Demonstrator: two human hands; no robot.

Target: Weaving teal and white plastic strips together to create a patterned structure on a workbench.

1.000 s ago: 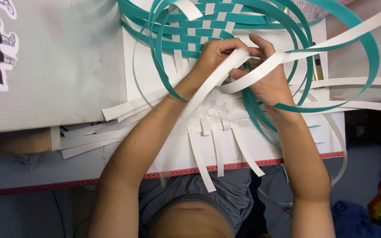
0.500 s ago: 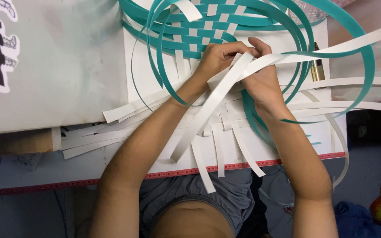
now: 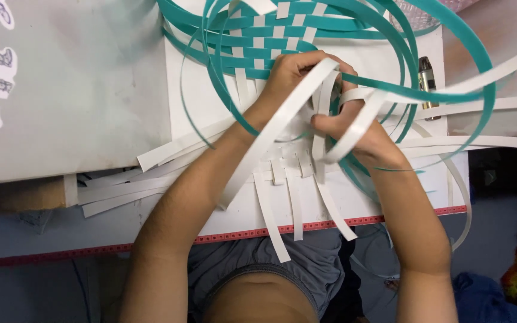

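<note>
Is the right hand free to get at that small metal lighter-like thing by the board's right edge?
Probably not right away: the right hand is gripping white strips, and teal strips loop across the path to the metal object, which lies close beyond them.

Both forearms are bare to the elbow, with no sleeves, watch or rings visible. The left hand (image 3: 291,75) and right hand (image 3: 354,128) are ungloved. Grey-blue fabric shorts (image 3: 258,269) cover the lap.

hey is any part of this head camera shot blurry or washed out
Head view: the left hand and right hand look slightly motion-softened; the white strips they grip read bright but keep their edges; the teal strips stay fairly crisp; lighting is even, no hard glare.
</note>
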